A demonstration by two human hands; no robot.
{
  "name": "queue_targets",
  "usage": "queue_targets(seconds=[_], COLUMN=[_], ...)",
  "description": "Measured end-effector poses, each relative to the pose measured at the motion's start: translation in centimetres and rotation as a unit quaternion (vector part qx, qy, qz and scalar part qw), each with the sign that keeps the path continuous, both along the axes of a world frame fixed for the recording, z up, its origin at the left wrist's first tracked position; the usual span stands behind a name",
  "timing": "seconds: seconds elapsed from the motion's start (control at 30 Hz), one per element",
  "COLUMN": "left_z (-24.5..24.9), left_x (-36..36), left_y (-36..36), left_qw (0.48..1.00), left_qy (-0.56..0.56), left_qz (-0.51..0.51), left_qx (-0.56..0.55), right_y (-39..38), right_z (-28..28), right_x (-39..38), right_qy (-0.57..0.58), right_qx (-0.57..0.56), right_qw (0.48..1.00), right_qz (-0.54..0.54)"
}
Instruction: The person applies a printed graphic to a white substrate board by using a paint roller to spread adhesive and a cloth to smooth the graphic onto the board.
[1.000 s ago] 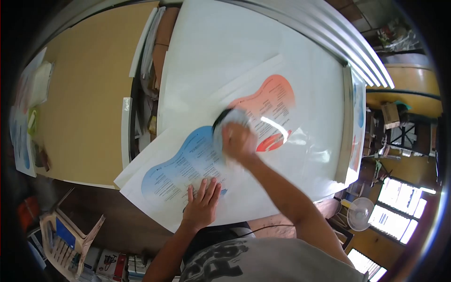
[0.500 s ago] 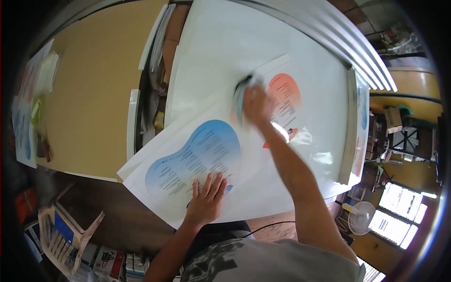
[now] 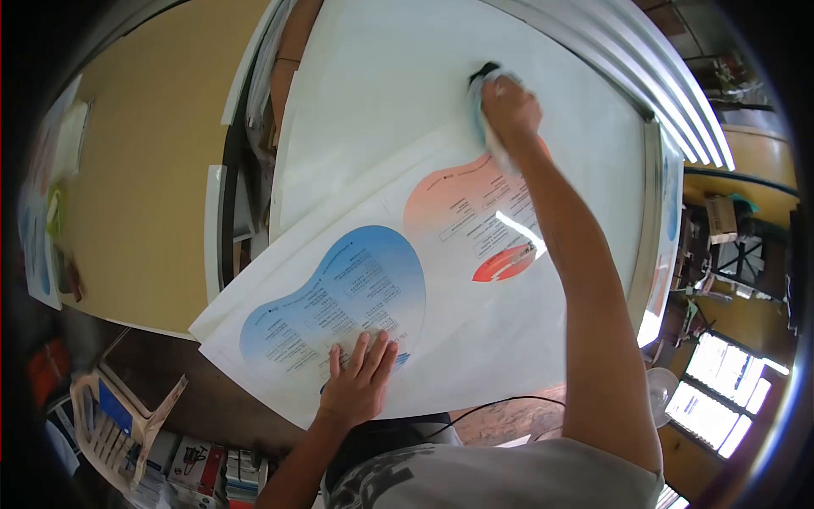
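Observation:
My left hand [image 3: 358,382] lies flat with fingers spread on the lower part of a blue rounded print [image 3: 369,267], near the front edge of the large white sheet [image 3: 475,348]. Farther out, my right hand [image 3: 515,114] is closed around a wadded cloth [image 3: 477,119], pale and bluish with a black part at its far end. The cloth presses against the glossy surface just beyond an orange rounded print [image 3: 441,199]. Small text covers both prints. Part of the orange print is hidden by my right forearm.
A tan board [image 3: 144,178] lies to the left, past a gap holding papers. Metal rails [image 3: 644,76] run along the far right edge. A plastic chair [image 3: 127,416] stands at the lower left, and a fan [image 3: 661,394] is at the right.
My right hand has swept the cloth away from me and to the right, uncovering more of the orange print. My left hand stays flat on the blue print. The view has shifted slightly.

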State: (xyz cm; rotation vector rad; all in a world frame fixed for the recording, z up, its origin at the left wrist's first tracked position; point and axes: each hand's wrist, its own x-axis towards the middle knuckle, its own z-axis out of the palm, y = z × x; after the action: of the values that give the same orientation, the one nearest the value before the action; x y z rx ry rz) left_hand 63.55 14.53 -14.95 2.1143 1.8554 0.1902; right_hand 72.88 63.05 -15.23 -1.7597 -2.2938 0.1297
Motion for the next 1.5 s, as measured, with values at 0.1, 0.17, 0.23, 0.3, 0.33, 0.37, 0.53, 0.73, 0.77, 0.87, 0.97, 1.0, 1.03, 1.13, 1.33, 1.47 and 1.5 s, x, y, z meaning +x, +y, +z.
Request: queue_targets(seconds=[0.1, 0.17, 0.23, 0.3, 0.33, 0.37, 0.53, 0.73, 0.77, 0.87, 0.97, 1.0, 1.03, 1.13, 1.33, 1.47, 1.5], left_z=[0.2, 0.4, 0.5, 0.5, 0.5, 0.6, 0.0, -0.3, -0.5, -0.7, -1.5, -1.6, -1.4, -1.0, -0.4, 0.0, 0.0], left_x=[-0.1, 0.0, 0.0, 0.0, 0.1, 0.0, 0.0, 0.1, 0.4, 0.4, 0.2, 0.2, 0.2, 0.7, 0.6, 0.8, 0.8], left_y=[0.0, 0.4, 0.2, 0.2, 0.1, 0.2, 0.2, -0.7, -0.3, -0.4, -1.0, -1.0, -0.8, -0.5, 0.1, 0.1, -0.1], left_qw=[1.0, 1.0, 1.0, 1.0, 0.999, 0.999, 0.999, 0.998, 0.999, 0.998, 0.999, 0.999, 0.999, 0.998, 0.999, 0.999, 0.999], left_qy=[-0.002, -0.006, -0.016, -0.018, -0.016, -0.021, -0.002, 0.009, 0.014, 0.014, 0.026, 0.028, 0.034, 0.034, 0.029, 0.014, 0.005], left_qz=[0.0, -0.014, 0.0, -0.007, -0.008, -0.011, -0.017, -0.036, -0.022, -0.02, -0.027, -0.031, -0.029, -0.026, -0.009, 0.0, -0.008], left_qx=[-0.005, 0.004, -0.02, -0.018, -0.026, -0.035, -0.045, -0.045, -0.043, -0.05, -0.03, -0.033, -0.031, -0.039, -0.036, -0.039, -0.034], right_y=[-0.7, -6.9, -17.8, -24.9, -24.9, -23.3, -4.5, -1.1, -6.0, -23.5, -28.2, -26.9, -23.8, -12.2, -10.5, -27.8, -27.6], right_z=[-0.6, -1.2, -0.7, 0.2, 0.3, 0.3, 0.6, -4.9, -5.2, -2.3, -0.7, -1.7, -2.2, -2.4, -0.1, 0.9, 0.5], right_x=[-0.2, 2.0, 4.0, 8.3, 9.0, 9.7, 8.9, 5.6, 4.6, 0.8, 4.1, 6.6, 9.9, 20.3, 17.0, 6.4, 5.1], right_qy=[0.016, 0.002, 0.027, 0.078, 0.108, 0.11, -0.008, -0.268, -0.239, 0.124, 0.197, 0.182, 0.151, 0.152, 0.023, 0.005, 0.01], right_qx=[-0.007, 0.005, -0.058, -0.055, -0.047, -0.06, -0.11, 0.27, 0.26, -0.123, -0.065, -0.089, -0.061, -0.053, -0.052, -0.216, -0.216], right_qw=[1.0, 0.997, 0.996, 0.959, 0.951, 0.942, 0.99, 0.919, 0.923, 0.953, 0.917, 0.923, 0.935, 0.973, 0.993, 0.926, 0.924], right_qz=[-0.024, 0.078, 0.063, 0.268, 0.288, 0.313, 0.086, 0.105, 0.15, 0.246, 0.34, 0.328, 0.314, 0.165, -0.099, 0.309, 0.317])
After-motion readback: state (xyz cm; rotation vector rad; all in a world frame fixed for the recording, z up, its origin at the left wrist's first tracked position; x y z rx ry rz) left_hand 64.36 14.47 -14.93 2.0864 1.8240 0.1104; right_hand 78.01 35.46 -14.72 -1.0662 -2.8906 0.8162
